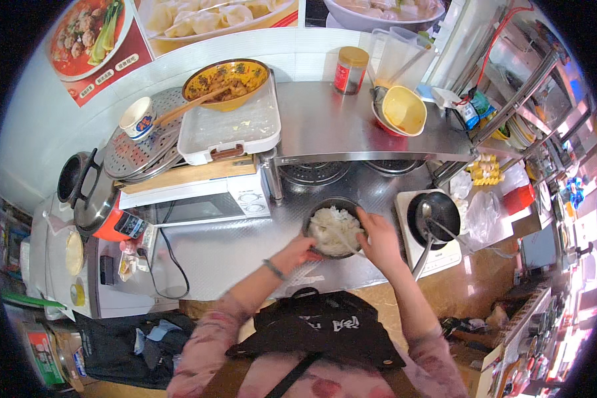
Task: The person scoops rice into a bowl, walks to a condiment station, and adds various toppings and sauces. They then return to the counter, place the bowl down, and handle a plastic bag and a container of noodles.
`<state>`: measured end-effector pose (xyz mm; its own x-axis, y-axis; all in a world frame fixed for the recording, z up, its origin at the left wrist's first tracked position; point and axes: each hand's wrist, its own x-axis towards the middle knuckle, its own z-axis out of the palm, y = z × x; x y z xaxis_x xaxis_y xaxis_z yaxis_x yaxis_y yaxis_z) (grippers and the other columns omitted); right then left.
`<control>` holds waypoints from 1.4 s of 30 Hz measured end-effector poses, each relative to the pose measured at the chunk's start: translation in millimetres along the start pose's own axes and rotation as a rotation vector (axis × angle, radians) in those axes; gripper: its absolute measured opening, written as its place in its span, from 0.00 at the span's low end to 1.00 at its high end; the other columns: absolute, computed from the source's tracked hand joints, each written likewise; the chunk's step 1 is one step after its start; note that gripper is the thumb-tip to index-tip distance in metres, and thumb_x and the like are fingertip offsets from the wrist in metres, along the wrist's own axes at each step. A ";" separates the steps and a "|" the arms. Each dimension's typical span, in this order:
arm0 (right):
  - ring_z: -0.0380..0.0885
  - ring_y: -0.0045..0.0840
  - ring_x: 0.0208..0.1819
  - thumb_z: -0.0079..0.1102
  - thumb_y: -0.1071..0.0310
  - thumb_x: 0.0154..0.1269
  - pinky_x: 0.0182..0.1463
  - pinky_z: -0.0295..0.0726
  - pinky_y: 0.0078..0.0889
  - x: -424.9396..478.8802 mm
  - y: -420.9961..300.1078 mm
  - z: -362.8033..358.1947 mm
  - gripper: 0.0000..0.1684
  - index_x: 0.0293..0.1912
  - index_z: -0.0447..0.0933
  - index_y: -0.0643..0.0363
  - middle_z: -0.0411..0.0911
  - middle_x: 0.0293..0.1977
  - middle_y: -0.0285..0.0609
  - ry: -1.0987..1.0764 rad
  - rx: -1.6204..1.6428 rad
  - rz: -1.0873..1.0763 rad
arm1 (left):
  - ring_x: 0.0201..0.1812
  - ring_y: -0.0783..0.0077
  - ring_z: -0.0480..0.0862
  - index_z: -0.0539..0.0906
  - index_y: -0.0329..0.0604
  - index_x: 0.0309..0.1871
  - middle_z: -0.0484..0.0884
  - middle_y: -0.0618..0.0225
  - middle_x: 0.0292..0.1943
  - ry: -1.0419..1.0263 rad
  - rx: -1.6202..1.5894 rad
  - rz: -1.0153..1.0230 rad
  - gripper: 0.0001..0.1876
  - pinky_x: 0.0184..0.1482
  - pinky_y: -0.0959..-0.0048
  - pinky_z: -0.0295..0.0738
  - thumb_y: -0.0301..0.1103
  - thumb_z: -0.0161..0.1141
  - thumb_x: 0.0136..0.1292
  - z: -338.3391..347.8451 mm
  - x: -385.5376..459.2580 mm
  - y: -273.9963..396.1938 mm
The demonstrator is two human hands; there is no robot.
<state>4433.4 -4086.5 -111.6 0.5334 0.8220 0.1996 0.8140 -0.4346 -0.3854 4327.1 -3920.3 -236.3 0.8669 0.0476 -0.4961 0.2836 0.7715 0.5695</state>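
Note:
A dark round pot [336,255] of cooked white rice [331,226] stands on the steel worktop in front of me. My left hand [299,250] grips its lower left side, thumb near the rim. My right hand [378,238] holds the right side, with fingers at the rim and the thumb reaching over the rice. A pale rice paddle [347,242] rests in the rice, its handle end running beneath my right hand. Whether the right thumb presses on the paddle cannot be made out.
To the right, a black pan [443,234] with metal ladles sits on a white induction cooker [438,261]. A microwave oven [199,201] and an orange electric cooker [112,219] stand left. Overhead, a steel shelf [318,119] carries a yellow bowl [404,110] and a jar [350,69].

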 end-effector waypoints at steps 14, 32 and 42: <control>0.74 0.29 0.23 0.50 0.83 0.41 0.25 0.73 0.24 -130.5 0.5 -19.8 0.16 0.34 0.75 0.60 0.75 0.29 0.43 0.470 0.346 0.034 | 0.45 0.44 0.74 0.59 0.24 0.51 0.69 0.38 0.46 -0.029 -0.288 -0.082 0.19 0.52 0.50 0.68 0.22 0.44 0.56 94.6 -50.4 189.1; 0.73 0.34 0.23 0.54 0.74 0.45 0.24 0.74 0.32 -194.2 -9.8 -17.1 0.15 0.38 0.73 0.55 0.71 0.29 0.39 0.384 0.247 0.201 | 0.51 0.74 0.71 0.70 0.45 0.53 0.69 0.66 0.55 -0.307 -0.057 0.072 0.16 0.50 0.71 0.64 0.36 0.46 0.63 124.9 18.2 74.7; 0.73 0.35 0.24 0.52 0.72 0.49 0.23 0.73 0.32 -317.1 -8.1 -45.8 0.16 0.41 0.73 0.53 0.72 0.29 0.39 0.566 0.009 0.724 | 0.32 0.77 0.71 0.74 0.40 0.30 0.72 0.71 0.27 -0.749 1.022 -0.169 0.10 0.37 0.80 0.65 0.37 0.52 0.62 205.4 -63.7 -94.2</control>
<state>4268.3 -4360.5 -130.5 0.9473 0.0463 0.3169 0.2365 -0.7683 -0.5947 4329.4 -4126.3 -123.6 0.7129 -0.6279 -0.3124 0.3083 -0.1194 0.9438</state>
